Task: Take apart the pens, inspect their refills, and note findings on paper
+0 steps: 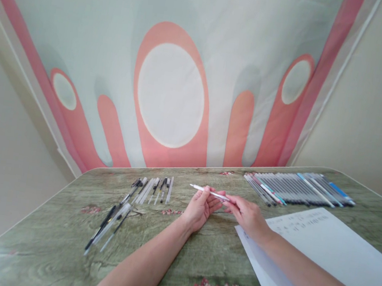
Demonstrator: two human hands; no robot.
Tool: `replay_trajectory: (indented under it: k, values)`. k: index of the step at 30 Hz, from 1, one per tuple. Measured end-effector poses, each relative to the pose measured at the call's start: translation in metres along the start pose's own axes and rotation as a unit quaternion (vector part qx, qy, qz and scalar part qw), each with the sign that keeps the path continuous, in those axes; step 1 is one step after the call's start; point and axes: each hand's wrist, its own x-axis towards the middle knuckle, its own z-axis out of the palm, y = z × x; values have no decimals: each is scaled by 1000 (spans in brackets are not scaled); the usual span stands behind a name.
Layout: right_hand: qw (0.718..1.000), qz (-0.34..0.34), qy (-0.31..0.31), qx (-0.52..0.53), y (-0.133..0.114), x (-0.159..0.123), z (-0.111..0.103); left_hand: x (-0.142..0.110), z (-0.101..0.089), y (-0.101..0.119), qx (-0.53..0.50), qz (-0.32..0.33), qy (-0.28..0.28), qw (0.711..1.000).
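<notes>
A slim white pen is held above the middle of the table, its pointed tip toward the left. My left hand grips it near the tip end, thumb on top and palm turned up. At the other end, the fingers of my right hand pinch the pen's back part. Nearest on the left lie loose pen parts: clear barrels, thin refills and black caps in a short row. Closer to me is a smaller bunch of dark and clear pen pieces.
A long row of pens, mostly grey with some blue and white ones, lies at the back right. White paper sheets with faint writing lie under my right forearm. Behind the wood-patterned table hangs a pink-and-white printed cloth.
</notes>
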Motion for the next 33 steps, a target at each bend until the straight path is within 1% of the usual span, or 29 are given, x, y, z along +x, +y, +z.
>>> replay_trajectory:
  k: [2, 8, 13, 15, 16, 18, 20, 22, 24, 26, 29, 31, 33]
  values:
    - [1000, -8, -7, -8, 0, -1, -2, 0, -1, 0, -1, -1, -13, 1000]
    - [1000, 14, -15, 6, 1, -1, -2, 1, -3, 0, -3, -1, -30, 1000]
    - [998, -1, -13, -68, 2, 0, -2, -1, -1, -1, -10, -6, -18, 1000]
    - [996, 14, -12, -85, 1, 2, -2, -2, -1, -3, -13, -2, -20, 1000]
    - [996, 35, -15, -78, 0, 2, -2, -2, -1, -4, -14, 2, -25, 1000]
    - [995, 93, -21, -36, -3, 2, 0, -1, -1, -5, -14, 12, -39, 999]
    - [987, 157, -28, 31, -4, 1, 3, -1, -1, -5, -11, 23, -48, 999]
    - [971, 213, -43, 101, -3, 0, 7, -1, 0, -4, -6, 37, -53, 998]
    - [951, 252, -65, 166, -2, 0, 9, -1, 2, -2, -3, 47, -55, 997]
    - [933, 272, -75, 225, -1, 1, 8, -2, 3, 1, 1, 42, -61, 997]
    - [915, 283, -63, 280, -2, 5, 2, -4, 4, 3, 10, 6, -78, 997]
    - [909, 287, -62, 295, -3, 8, -1, -4, 4, 3, 13, -3, -81, 997]
    - [910, 287, -71, 292, -4, 10, -2, -3, 4, 1, 16, 7, -70, 997]
